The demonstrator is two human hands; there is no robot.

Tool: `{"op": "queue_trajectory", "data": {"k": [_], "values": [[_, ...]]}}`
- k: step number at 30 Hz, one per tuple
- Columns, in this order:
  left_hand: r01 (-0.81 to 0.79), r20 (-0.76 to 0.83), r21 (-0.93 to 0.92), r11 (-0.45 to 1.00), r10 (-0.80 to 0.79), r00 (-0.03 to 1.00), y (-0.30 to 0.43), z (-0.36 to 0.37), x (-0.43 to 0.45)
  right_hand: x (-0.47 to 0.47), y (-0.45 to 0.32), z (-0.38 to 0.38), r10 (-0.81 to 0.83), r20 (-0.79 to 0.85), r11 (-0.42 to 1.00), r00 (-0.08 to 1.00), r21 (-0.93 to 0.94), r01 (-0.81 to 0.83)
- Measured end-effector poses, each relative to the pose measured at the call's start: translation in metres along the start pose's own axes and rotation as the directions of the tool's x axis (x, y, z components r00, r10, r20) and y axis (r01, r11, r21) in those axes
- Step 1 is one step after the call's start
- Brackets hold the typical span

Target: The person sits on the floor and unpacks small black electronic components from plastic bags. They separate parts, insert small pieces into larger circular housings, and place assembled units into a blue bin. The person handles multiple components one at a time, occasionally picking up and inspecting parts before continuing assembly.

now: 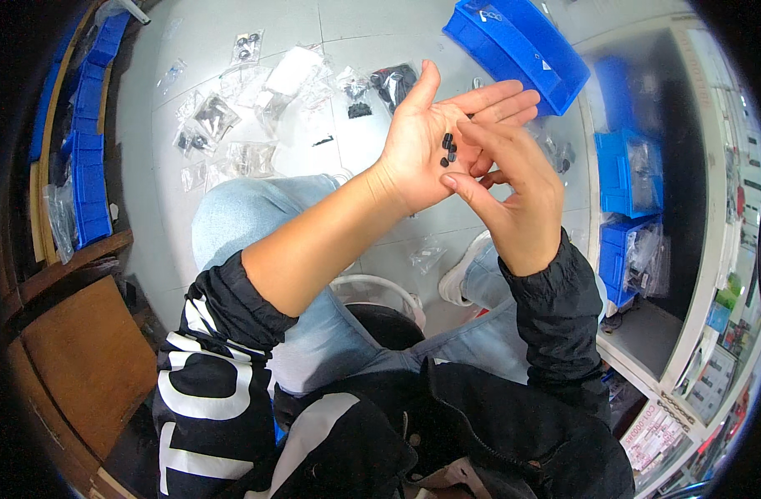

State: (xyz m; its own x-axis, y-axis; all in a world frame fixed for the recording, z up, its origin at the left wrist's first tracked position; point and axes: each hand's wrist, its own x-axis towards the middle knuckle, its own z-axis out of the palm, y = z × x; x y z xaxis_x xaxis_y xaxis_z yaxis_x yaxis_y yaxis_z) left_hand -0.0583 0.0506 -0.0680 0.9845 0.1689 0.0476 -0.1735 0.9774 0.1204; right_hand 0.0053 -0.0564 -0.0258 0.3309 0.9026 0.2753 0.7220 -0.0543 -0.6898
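My left hand is palm up with its fingers stretched out. Several small black cylindrical pieces, perhaps plastic caps, lie loose in its palm. Over that palm my right hand is bent, its thumb and index fingertips apart on either side of the pieces. Nothing shows pinched between those fingertips. Another dark bit is partly hidden by the right index finger. Below the hands, on the grey tiled floor, a small pile of black pieces lies beside a clear bag of black parts.
Many small clear plastic bags of parts are spread on the floor. A large blue bin lies at the upper right. More blue bins stand on the right-hand shelf, and others at the left. A bucket is between my legs.
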Motion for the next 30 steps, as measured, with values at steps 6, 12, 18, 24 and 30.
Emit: {"op": "queue_trajectory", "data": {"k": [6, 12, 18, 24, 30], "values": [[-0.125, 0.055, -0.260, 0.957, 0.143, 0.988, 0.026, 0.004, 0.004, 0.017, -0.003, -0.013, 0.145, -0.185, 0.984, 0.972, 0.127, -0.123], [-0.429, 0.098, -0.050, 0.902, 0.432, 0.897, 0.138, 0.023, -0.024, 0.066, 0.099, 0.040, 0.413, -0.040, 0.866, 0.910, 0.327, -0.379], [-0.680, -0.221, 0.390, 0.620, 0.780, 0.585, 0.195, -0.020, -0.061, 0.091, 0.213, 0.185, 0.361, 0.213, 0.907, 0.908, 0.145, -0.395], [-0.626, 0.073, -0.125, 0.770, 0.636, 0.768, 0.208, -0.152, -0.071, 0.139, 0.291, 0.271, 0.262, 0.371, 0.964, 0.891, -0.068, -0.256], [-0.574, -0.106, -0.137, 0.807, 0.564, 0.819, 0.196, -0.220, -0.077, 0.151, 0.328, 0.312, 0.197, 0.371, 0.971, 0.908, -0.203, -0.127]]}}
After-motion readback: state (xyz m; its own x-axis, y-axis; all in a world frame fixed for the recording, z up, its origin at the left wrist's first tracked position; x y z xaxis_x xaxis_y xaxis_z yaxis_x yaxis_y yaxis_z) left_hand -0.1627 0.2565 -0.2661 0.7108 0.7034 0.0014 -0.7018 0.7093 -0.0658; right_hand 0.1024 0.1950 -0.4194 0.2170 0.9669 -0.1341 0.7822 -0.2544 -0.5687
